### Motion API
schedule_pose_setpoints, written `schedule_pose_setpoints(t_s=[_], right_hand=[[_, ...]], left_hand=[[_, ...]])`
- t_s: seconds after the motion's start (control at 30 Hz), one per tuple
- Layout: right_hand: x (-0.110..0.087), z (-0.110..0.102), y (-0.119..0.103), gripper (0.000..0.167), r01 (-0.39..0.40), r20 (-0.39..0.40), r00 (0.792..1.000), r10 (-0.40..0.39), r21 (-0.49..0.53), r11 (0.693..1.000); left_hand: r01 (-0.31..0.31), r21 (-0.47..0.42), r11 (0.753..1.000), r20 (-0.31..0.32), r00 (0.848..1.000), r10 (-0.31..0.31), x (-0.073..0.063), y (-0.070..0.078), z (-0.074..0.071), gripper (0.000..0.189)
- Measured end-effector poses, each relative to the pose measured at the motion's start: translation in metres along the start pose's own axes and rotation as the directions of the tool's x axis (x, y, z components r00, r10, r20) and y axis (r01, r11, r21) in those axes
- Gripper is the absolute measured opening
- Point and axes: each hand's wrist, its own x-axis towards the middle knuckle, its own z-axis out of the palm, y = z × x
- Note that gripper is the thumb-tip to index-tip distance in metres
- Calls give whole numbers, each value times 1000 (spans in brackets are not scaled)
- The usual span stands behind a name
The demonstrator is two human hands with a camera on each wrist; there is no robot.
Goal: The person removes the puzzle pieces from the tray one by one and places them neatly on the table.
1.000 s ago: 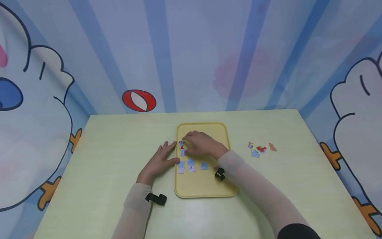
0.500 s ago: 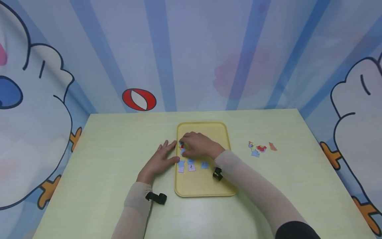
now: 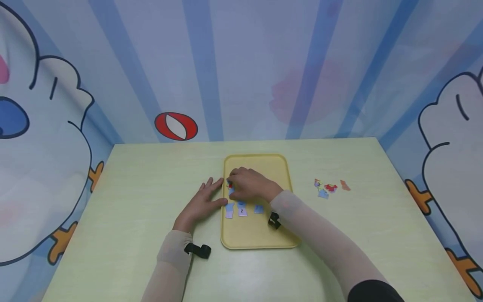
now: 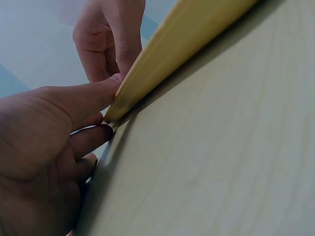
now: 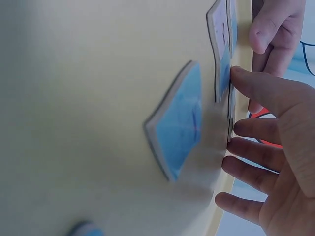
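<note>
My right hand reaches over the yellow tray, its thumb and fingertips at opposite ends of small puzzle pieces with blue and red print by the left rim. Its fingers partly cover them. In the right wrist view the thumb and spread fingertips come down beside the rim. My left hand rests against the tray's left edge, fingers extended and thumb at the rim. Just below the right hand lie two joined blue-and-lilac pairs and a separate blue piece.
Several more puzzle pieces lie on the pale table right of the tray: a blue one, a red one and an orange-brown one. A blue striped backdrop stands behind the table.
My right hand has shifted slightly left and its thumb and fingers have come in over the blue and red pieces. The left hand has stayed put at the rim.
</note>
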Motion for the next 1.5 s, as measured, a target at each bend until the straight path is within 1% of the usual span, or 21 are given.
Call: schedule_pose_setpoints(t_s=[0.23, 0.5, 0.67, 0.8, 1.03, 1.27, 1.5], right_hand=[[0, 1, -2, 56, 12, -12, 1000, -12, -12, 1000], [3, 0, -1, 56, 25, -39, 999, -27, -34, 999], [3, -1, 0, 53, 36, -40, 998, -38, -45, 998], [1, -1, 2, 52, 26, -44, 999, -29, -51, 998], [-6, -3, 6, 52, -4, -41, 999, 2, -50, 999], [-17, -7, 11, 52, 14, -38, 999, -15, -41, 999], [-30, -11, 19, 52, 24, -48, 998, -26, -48, 999]], left_hand=[[-10, 5, 1000, 5, 1000, 10, -1, 0, 0, 79], [-30, 7, 1000, 5, 1000, 30, -1, -1, 0, 79], [-31, 4, 1000, 6, 1000, 31, 0, 0, -1, 79], [-25, 5, 1000, 3, 1000, 25, 0, 0, -1, 79], [-1, 5, 1000, -1, 1000, 1, -1, 1, 0, 79], [0, 5, 1000, -3, 1000, 0, -2, 2, 0, 79], [-1, -4, 1000, -1, 1000, 1, -1, 2, 0, 80]])
